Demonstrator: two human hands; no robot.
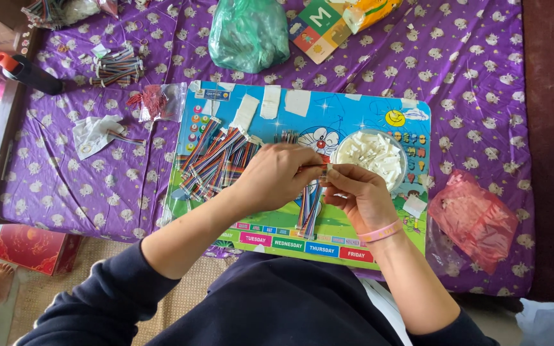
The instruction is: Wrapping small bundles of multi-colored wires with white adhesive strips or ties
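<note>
My left hand and my right hand meet over a colourful cartoon board. Together they pinch the top end of a flat multicoloured ribbon cable, which hangs down toward me. The right fingertips seem to hold a small white connector at the cable's end. A pink band circles my right wrist. To the left of my left hand lies a pile of similar ribbon cables taped to the board. Just behind my right hand stands a clear round bowl of white connectors.
The board lies on a purple patterned cloth. On the cloth are a green plastic bag, a pink bag, more cable bundles, a black bottle with an orange cap and a small bag of red parts. A red box sits on the floor.
</note>
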